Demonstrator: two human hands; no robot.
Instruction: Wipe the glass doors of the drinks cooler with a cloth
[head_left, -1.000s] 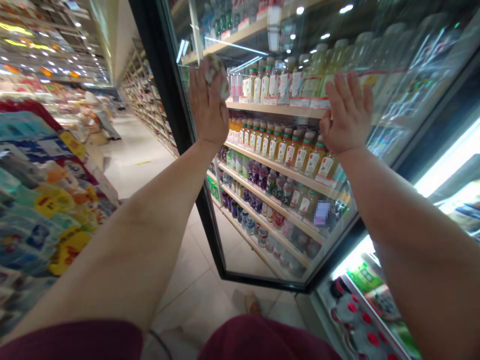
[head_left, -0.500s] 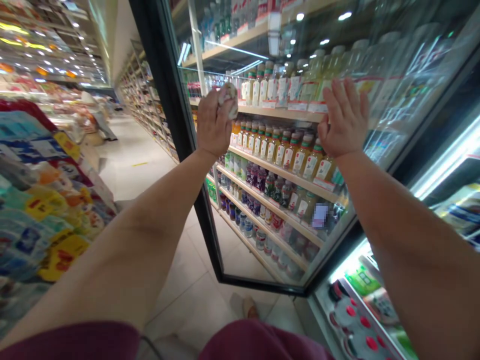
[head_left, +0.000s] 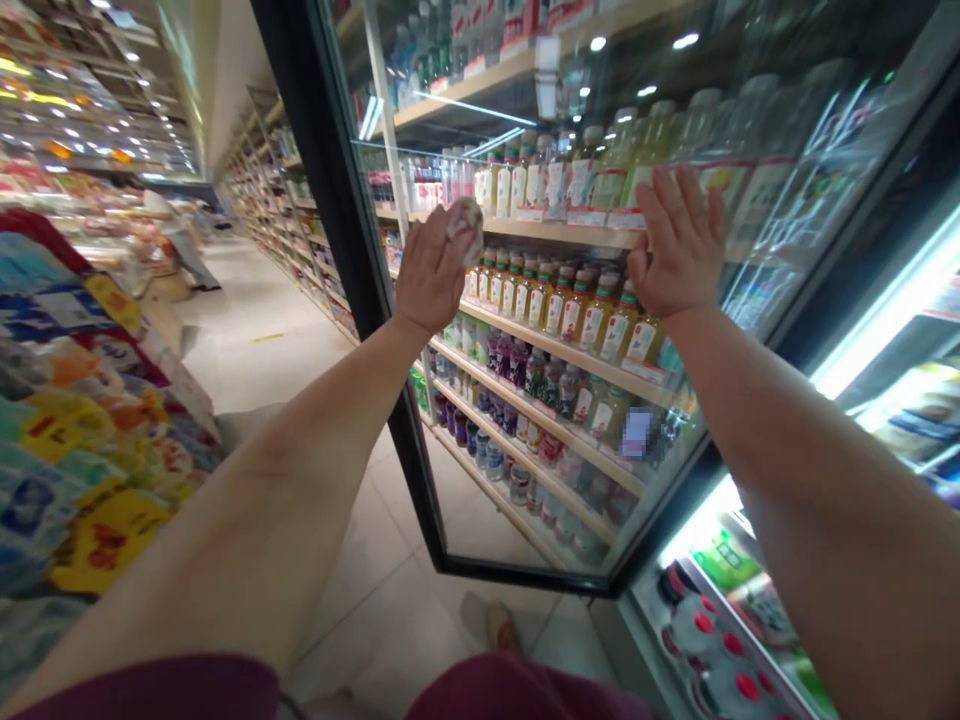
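Note:
In the head view a glass door with a black frame stands swung open before me. My left hand is against the glass near its left side, fingers over a crumpled, pale, patterned cloth. Part of the cloth sticks out past the fingertips; the rest is hidden under the hand. Flat on the pane to the right, my right hand has its fingers stretched out and holds nothing. Through the glass, rows of bottled drinks show on shelves behind both hands.
At the right is a lit cooler with packaged goods and red-capped bottles. A display of bagged products lines the left. Further off, a person leans by a stall along the aisle. My foot is on the tiled floor below the door.
My left hand has slid slightly down the glass with the cloth. The right hand stays spread on the pane, nearly unmoved. The whole view has shifted a little.

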